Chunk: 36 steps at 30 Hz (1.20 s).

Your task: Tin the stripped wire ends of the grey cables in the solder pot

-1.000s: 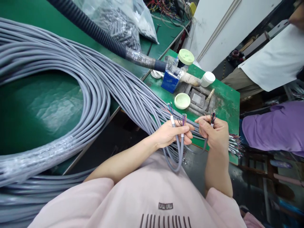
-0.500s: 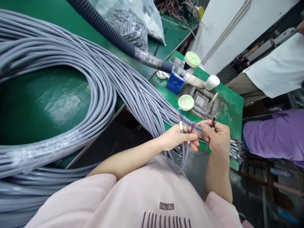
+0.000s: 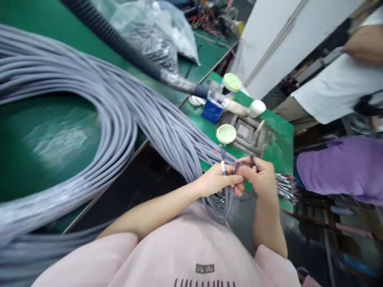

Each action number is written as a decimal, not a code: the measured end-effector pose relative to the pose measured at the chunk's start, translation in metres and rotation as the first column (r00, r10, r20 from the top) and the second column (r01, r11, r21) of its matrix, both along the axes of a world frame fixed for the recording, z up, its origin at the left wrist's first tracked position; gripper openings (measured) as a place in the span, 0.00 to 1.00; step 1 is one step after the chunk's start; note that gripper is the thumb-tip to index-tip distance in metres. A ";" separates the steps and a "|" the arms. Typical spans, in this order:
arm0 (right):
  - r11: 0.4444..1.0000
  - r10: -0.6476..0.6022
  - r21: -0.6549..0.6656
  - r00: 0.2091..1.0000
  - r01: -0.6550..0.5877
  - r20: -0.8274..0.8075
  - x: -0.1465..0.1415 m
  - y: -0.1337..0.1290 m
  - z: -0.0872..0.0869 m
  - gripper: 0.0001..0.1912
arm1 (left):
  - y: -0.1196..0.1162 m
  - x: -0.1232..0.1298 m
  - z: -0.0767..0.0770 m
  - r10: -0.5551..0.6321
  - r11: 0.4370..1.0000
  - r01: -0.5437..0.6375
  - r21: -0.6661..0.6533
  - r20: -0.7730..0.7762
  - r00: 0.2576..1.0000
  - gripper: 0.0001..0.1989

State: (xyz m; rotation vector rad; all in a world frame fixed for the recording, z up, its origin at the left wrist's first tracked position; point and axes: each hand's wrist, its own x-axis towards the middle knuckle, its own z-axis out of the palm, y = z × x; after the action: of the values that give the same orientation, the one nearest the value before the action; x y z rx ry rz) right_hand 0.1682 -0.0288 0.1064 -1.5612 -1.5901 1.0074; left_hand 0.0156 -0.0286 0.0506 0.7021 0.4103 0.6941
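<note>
My left hand is closed on grey cables whose stripped ends stick up between the fingers. One end carries a white sleeve with thin coloured wires above it. Close against it, my right hand is closed on another cable end with dark wires. Its fingertips meet the purple and orange wires of a cable in the left hand; blur hides the exact contact. Behind both hands runs a thick bundle of grey cables, its stripped ends lying to the right.
A solder pot stands on the green board, beside a blue box, a pale green lid and a white cup. A ribbed black hose crosses above. Two people are at the right.
My right hand has moved closer to the left, its fingertips now at the purple and orange wires. The whole view has shifted, so the bench things sit farther left and slightly lower.
</note>
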 end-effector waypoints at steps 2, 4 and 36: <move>0.999 0.047 -0.018 0.998 -0.047 0.033 -0.001 -0.005 0.000 0.07 | -0.002 0.002 0.000 0.013 1.000 -0.011 0.024 -0.070 0.997 0.18; 0.997 0.078 -0.005 0.997 -0.078 0.026 0.000 -0.010 0.000 0.05 | -0.004 0.004 0.001 0.009 1.000 -0.006 0.024 -0.138 0.990 0.17; 0.990 -0.010 -0.137 0.974 -0.022 -0.228 0.012 -0.036 -0.025 0.18 | 0.009 -0.002 0.013 0.200 0.947 -0.136 0.291 -0.202 0.959 0.16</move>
State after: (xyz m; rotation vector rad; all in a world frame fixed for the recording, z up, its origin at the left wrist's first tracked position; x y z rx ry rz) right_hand 0.1803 -0.0648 0.0814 -1.4712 -1.3925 1.2759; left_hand 0.0137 -0.0197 0.0634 1.0252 0.5989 0.8458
